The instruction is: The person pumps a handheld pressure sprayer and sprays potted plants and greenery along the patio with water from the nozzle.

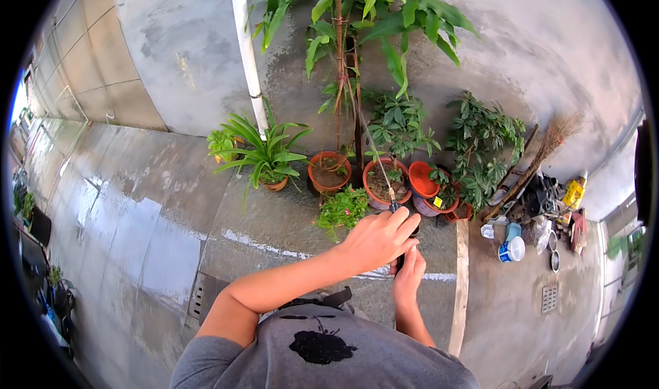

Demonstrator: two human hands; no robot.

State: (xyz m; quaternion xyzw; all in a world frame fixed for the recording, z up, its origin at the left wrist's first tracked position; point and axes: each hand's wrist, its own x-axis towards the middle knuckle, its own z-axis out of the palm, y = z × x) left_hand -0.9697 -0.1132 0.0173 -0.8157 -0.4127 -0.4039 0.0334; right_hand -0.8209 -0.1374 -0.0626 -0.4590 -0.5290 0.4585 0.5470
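Note:
A dark spray nozzle with a brass-coloured tip (392,197) points up and away, between both hands. My left hand (382,238) is closed around its upper part, fingers bent over it. Just below, my right hand (410,273) grips the black handle, which the fingers partly hide. From the tip a thin pale streak, seemingly a water jet (371,140), runs up toward the tall leafy plant (321,46) tied to a stake. Beyond the nozzle is an orange-rimmed pot (374,195) of soil with small greenery.
Potted plants line the wall, including a strap-leaved plant (264,152) and a bushy plant (484,145). A pink-flowered plant (343,207) is near my left hand. At right are a twig broom (542,152), a white-and-blue bucket (511,252) and clutter. The concrete floor (130,265) looks wet.

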